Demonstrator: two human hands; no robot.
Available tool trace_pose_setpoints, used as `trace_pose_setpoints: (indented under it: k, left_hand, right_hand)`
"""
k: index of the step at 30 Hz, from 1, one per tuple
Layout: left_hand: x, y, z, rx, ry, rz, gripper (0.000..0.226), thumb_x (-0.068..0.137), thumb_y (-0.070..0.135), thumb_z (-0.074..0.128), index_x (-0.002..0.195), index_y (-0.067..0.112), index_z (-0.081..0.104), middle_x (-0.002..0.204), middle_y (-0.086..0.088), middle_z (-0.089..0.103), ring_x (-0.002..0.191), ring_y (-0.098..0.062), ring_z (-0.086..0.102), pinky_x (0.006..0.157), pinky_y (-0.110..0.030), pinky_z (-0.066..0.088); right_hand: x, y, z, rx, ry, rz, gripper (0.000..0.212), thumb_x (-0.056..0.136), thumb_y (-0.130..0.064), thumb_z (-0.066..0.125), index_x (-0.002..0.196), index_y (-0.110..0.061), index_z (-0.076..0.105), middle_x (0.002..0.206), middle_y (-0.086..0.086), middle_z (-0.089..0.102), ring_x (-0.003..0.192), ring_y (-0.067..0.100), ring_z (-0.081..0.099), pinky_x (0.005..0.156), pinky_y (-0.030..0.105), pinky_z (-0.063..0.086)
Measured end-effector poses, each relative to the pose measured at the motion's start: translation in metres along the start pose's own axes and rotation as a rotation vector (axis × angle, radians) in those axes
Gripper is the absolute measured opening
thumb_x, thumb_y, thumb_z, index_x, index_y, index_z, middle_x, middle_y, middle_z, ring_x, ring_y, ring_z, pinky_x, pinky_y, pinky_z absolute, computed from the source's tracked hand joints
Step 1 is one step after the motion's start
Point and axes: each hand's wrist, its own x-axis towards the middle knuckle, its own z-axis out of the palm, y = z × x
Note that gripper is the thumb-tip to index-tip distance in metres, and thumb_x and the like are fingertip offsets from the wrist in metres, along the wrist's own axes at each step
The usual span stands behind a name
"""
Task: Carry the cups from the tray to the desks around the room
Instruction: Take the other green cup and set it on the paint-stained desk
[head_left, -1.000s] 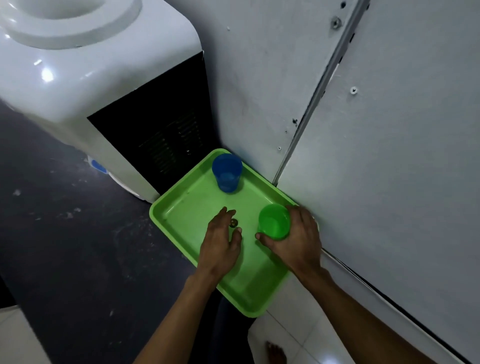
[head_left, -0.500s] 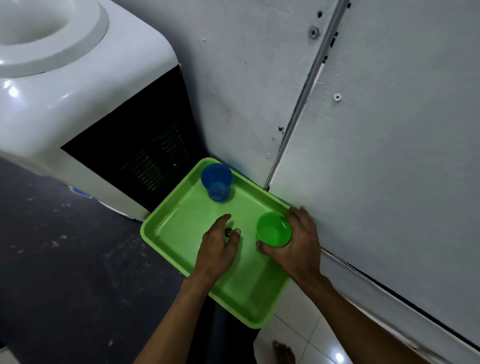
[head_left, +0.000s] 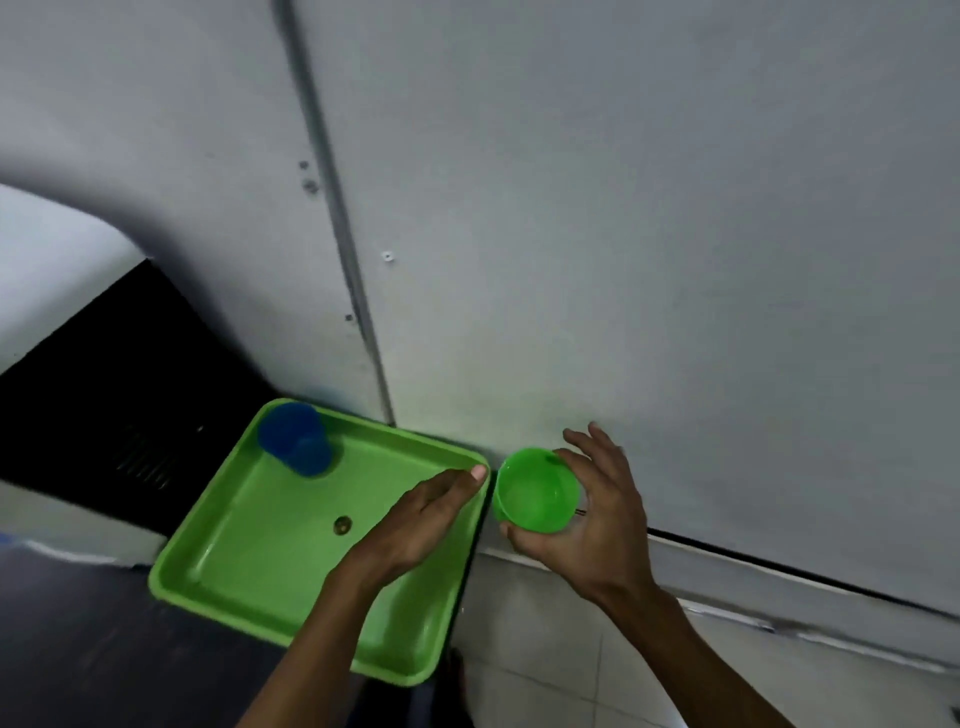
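Note:
A green tray (head_left: 249, 561) lies on a dark surface against the grey wall. A blue cup (head_left: 295, 437) stands upright in its far left corner. My right hand (head_left: 597, 519) grips a green cup (head_left: 535, 491), held in the air just right of the tray's far right corner, mouth facing up. My left hand (head_left: 421, 519) hovers flat over the right part of the tray, fingers together and stretched toward the green cup, holding nothing. A small dark round spot (head_left: 342, 525) sits on the tray floor beside it.
A white and black water dispenser (head_left: 104, 364) stands at the left, close behind the tray. Grey wall panels (head_left: 623, 234) fill the view ahead. Pale floor tiles (head_left: 545, 649) lie below my right arm.
The green cup has left the tray, lifted up and to the right in my right hand. My left hand has slid right across the tray. The camera has swung right and up.

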Motion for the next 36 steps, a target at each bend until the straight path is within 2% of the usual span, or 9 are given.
trace_pose_setpoints:
  k: [3,7,10,15,20,24,28,33,36]
  left_hand:
    - [-0.003,0.038,0.045,-0.013,-0.15,0.072,0.084,0.067,0.088,0.04,0.132,0.036,0.055,0.136,0.013,0.056,0.12,-0.002,0.052,0.099,-0.026,0.036]
    - [-0.012,0.082,0.119,-0.026,-0.325,0.105,0.059,0.068,0.086,0.043,0.112,0.052,0.063,0.117,0.021,0.067,0.106,0.004,0.062,0.093,-0.031,0.044]
    - [-0.021,0.112,0.183,0.005,-0.45,0.118,0.053,0.072,0.081,0.041,0.106,0.049,0.068,0.112,0.02,0.07,0.106,0.002,0.063,0.097,-0.036,0.042]
    - [-0.05,0.149,0.294,0.12,-0.637,0.203,0.068,0.068,0.085,0.039,0.111,0.042,0.068,0.109,0.007,0.073,0.101,-0.009,0.068,0.096,-0.039,0.044]
    - [-0.087,0.171,0.41,0.199,-0.821,0.275,0.061,0.079,0.075,0.038,0.109,0.033,0.07,0.105,-0.006,0.074,0.092,-0.021,0.069,0.092,-0.043,0.05]
    - [-0.12,0.181,0.504,0.242,-0.953,0.296,0.061,0.079,0.07,0.041,0.111,0.027,0.069,0.104,-0.017,0.072,0.084,-0.023,0.068,0.085,-0.043,0.053]
    - [-0.148,0.185,0.587,0.304,-1.11,0.303,0.062,0.08,0.07,0.04,0.112,0.024,0.069,0.1,-0.016,0.073,0.078,-0.021,0.069,0.079,-0.039,0.054]
    - [-0.176,0.188,0.683,0.375,-1.284,0.316,0.068,0.072,0.078,0.045,0.114,0.029,0.067,0.097,-0.014,0.074,0.077,-0.023,0.069,0.077,-0.039,0.056]
    - [-0.19,0.193,0.739,0.406,-1.399,0.319,0.067,0.069,0.081,0.047,0.112,0.034,0.067,0.096,-0.014,0.074,0.077,-0.023,0.069,0.076,-0.04,0.056]
  right_hand:
    - [-0.017,0.013,-0.058,-0.027,0.092,0.022,0.075,0.04,-0.05,0.088,0.103,-0.013,0.069,0.128,0.004,0.061,0.135,0.024,0.044,0.11,0.055,0.035]
    - [-0.052,0.034,-0.137,-0.075,0.189,0.061,0.076,0.043,-0.052,0.087,0.105,-0.013,0.069,0.133,0.003,0.058,0.138,0.024,0.04,0.108,0.057,0.036]
    - [-0.087,0.052,-0.194,-0.121,0.265,0.114,0.077,0.042,-0.054,0.086,0.105,-0.013,0.069,0.134,0.002,0.057,0.139,0.023,0.039,0.108,0.057,0.036]
    - [-0.16,0.088,-0.284,-0.176,0.397,0.227,0.079,0.043,-0.056,0.083,0.107,-0.013,0.07,0.136,0.0,0.056,0.14,0.02,0.036,0.109,0.056,0.035]
    - [-0.243,0.122,-0.366,-0.289,0.515,0.358,0.08,0.043,-0.061,0.08,0.109,-0.016,0.07,0.137,-0.002,0.056,0.141,0.018,0.035,0.11,0.054,0.035]
    - [-0.313,0.144,-0.425,-0.34,0.611,0.498,0.08,0.039,-0.061,0.082,0.108,-0.023,0.07,0.144,-0.006,0.05,0.145,0.011,0.025,0.11,0.051,0.036]
    - [-0.372,0.16,-0.472,-0.424,0.663,0.623,0.083,0.04,-0.067,0.079,0.109,-0.023,0.07,0.155,-0.007,0.036,0.147,0.004,0.009,0.114,0.049,0.032]
    - [-0.434,0.175,-0.517,-0.51,0.776,0.753,0.083,0.045,-0.066,0.077,0.107,-0.012,0.071,0.153,0.004,0.04,0.149,0.018,0.018,0.11,0.056,0.035]
    - [-0.463,0.188,-0.544,-0.521,0.84,0.875,0.084,0.044,-0.066,0.076,0.108,-0.012,0.07,0.155,0.001,0.037,0.149,0.015,0.014,0.113,0.053,0.031]
